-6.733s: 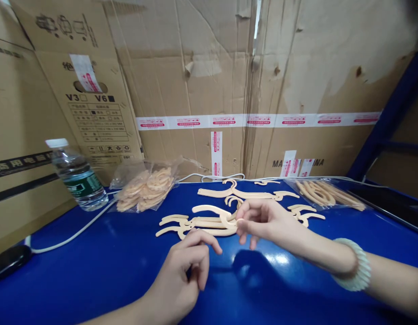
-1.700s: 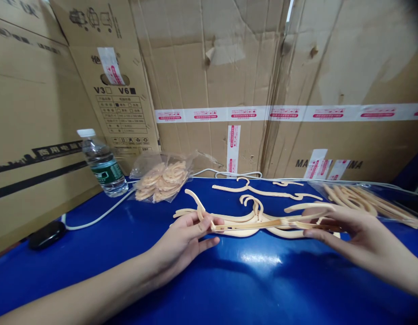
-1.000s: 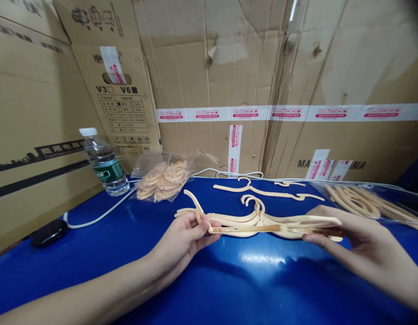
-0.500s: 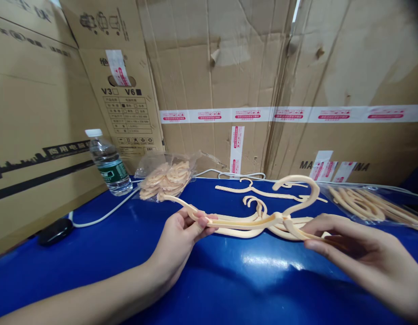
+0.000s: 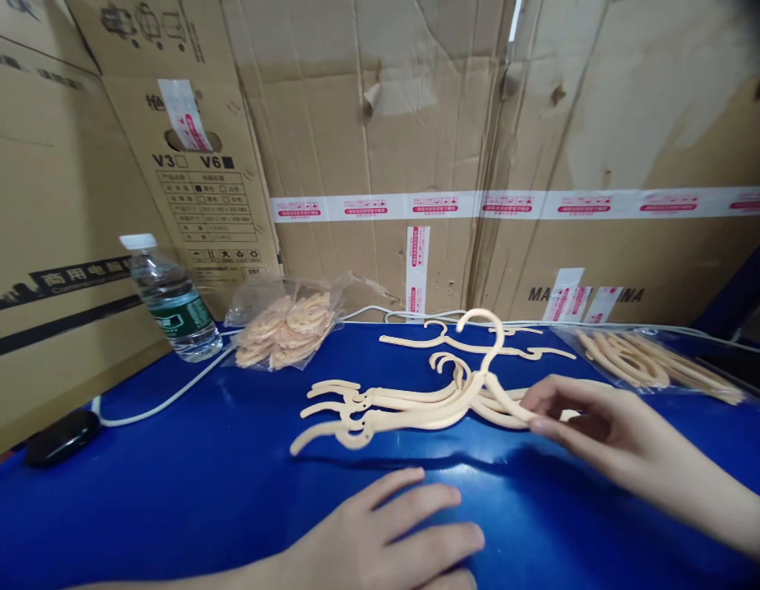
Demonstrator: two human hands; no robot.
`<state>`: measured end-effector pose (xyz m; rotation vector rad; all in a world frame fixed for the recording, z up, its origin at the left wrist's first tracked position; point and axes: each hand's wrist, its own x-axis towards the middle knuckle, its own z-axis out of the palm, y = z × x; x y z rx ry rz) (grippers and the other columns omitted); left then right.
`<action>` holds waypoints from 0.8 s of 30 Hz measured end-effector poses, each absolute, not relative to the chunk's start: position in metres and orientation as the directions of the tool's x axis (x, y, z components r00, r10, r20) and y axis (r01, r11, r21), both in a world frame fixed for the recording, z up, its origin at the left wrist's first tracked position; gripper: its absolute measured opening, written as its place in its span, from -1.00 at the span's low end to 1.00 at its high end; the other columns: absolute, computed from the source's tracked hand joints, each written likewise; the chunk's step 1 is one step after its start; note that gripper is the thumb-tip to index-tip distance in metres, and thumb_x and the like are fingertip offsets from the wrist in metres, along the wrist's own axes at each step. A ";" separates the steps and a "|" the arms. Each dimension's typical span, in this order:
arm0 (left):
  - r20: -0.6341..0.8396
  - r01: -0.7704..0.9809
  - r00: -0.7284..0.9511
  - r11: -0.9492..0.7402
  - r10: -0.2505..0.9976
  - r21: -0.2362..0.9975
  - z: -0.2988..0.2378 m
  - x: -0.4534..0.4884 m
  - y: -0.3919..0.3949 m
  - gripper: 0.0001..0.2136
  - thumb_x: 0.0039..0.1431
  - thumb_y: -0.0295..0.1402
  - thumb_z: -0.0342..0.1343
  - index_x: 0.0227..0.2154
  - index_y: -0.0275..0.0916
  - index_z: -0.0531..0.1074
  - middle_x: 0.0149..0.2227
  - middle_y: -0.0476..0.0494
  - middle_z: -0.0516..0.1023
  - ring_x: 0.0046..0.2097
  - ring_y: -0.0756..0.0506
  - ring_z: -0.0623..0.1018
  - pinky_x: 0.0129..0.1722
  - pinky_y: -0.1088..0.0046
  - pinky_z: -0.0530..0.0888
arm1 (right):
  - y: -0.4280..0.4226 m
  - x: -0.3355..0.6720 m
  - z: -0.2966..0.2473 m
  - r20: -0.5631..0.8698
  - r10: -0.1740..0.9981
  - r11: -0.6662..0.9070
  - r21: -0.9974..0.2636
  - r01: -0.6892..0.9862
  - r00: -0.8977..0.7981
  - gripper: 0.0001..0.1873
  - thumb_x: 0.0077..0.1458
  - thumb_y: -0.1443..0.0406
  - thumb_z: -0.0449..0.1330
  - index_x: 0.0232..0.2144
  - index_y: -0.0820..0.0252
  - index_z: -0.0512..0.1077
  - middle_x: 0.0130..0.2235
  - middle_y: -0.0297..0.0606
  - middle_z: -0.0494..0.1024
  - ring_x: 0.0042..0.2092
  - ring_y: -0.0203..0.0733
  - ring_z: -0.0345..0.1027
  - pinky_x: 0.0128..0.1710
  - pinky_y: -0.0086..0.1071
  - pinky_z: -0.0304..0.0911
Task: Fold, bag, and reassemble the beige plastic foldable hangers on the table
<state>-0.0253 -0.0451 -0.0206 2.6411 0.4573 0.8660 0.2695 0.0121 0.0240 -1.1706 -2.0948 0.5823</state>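
A cream plastic clothes hanger (image 5: 429, 418) is pinched at its right arm by my right hand (image 5: 607, 434), thumb below and fingers above. Its hook points up, and its curved left end reaches out over the blue table. Right behind it lie several like hangers (image 5: 404, 397), their hooks side by side and their left ends fanned out. Nearer to me, my left hand (image 5: 398, 533) is empty, palm down with fingers spread, below the held hanger. The far tip of the held arm is hidden by my right fingers.
Another hanger (image 5: 478, 347) lies farther back. Clear bags of cream parts stand left (image 5: 287, 328) and right (image 5: 653, 360). A water bottle (image 5: 174, 303), a black mouse-like object (image 5: 63, 437) and a white cable (image 5: 164, 410) are on the left. Cardboard (image 5: 367, 139) walls the back of the table (image 5: 201, 508).
My left hand has let go of the hanger and drawn down toward me, fingers now spread. The hanger, still in my right hand, sits lower beside the others. The view has shifted slightly right.
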 end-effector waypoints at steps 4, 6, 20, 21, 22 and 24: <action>0.377 0.449 0.821 -0.893 0.428 0.035 -0.018 -0.032 -0.044 -0.72 0.37 -0.36 -0.02 0.07 -0.24 0.42 0.20 -0.31 0.44 0.20 -0.34 0.42 0.20 0.05 0.33 | 0.011 0.270 0.011 0.287 0.799 0.601 -0.420 0.679 -0.529 -0.83 0.20 0.23 0.11 -0.40 0.12 0.43 -0.33 -0.20 0.52 -0.32 -0.14 0.44 -0.34 -0.29 0.41; 0.379 0.500 0.806 -0.865 0.454 -0.026 -0.015 -0.035 -0.041 -0.67 0.35 -0.27 -0.01 0.09 -0.27 0.41 0.23 -0.36 0.39 0.19 -0.37 0.43 0.18 0.02 0.34 | 0.011 0.269 0.008 0.284 0.764 0.644 -0.312 0.698 -0.579 -0.85 0.19 0.29 0.09 -0.40 0.12 0.42 -0.30 -0.17 0.50 -0.27 -0.11 0.43 -0.30 -0.26 0.40; 0.169 0.685 0.673 -0.693 0.720 0.224 0.008 -0.036 -0.029 -0.45 0.28 0.04 0.02 0.25 -0.04 0.26 0.36 -0.13 0.15 0.36 -0.30 0.17 0.32 -0.04 0.11 | 0.041 0.279 -0.029 0.287 0.812 0.563 -0.154 0.812 -0.508 -0.44 0.37 0.20 -0.17 0.32 0.32 0.10 0.33 0.06 0.17 0.35 0.10 0.02 0.28 0.16 0.03; 0.167 0.682 0.674 -0.693 0.720 0.236 0.008 -0.037 -0.026 -0.46 0.28 0.03 0.02 0.26 -0.02 0.26 0.37 -0.13 0.14 0.37 -0.30 0.16 0.32 -0.04 0.10 | 0.044 0.280 -0.029 0.274 0.818 0.557 -0.156 0.816 -0.506 -0.43 0.37 0.19 -0.18 0.32 0.34 0.10 0.34 0.05 0.14 0.36 0.09 0.00 0.29 0.16 0.01; 0.173 0.674 0.677 -0.697 0.716 0.247 0.007 -0.038 -0.024 -0.47 0.29 0.01 0.04 0.26 -0.01 0.25 0.37 -0.12 0.13 0.37 -0.30 0.15 0.32 -0.04 0.09 | 0.046 0.280 -0.029 0.268 0.820 0.555 -0.159 0.817 -0.505 -0.42 0.37 0.19 -0.19 0.32 0.36 0.10 0.35 0.05 0.13 0.36 0.08 -0.01 0.30 0.15 0.00; 0.199 0.648 0.687 -0.713 0.699 0.267 0.005 -0.039 -0.020 -0.48 0.29 -0.04 0.06 0.27 0.00 0.24 0.37 -0.14 0.13 0.37 -0.32 0.14 0.31 -0.06 0.09 | 0.050 0.282 -0.026 0.259 0.819 0.560 -0.169 0.811 -0.512 -0.41 0.37 0.19 -0.18 0.32 0.38 0.11 0.34 0.06 0.13 0.36 0.08 -0.01 0.31 0.15 -0.01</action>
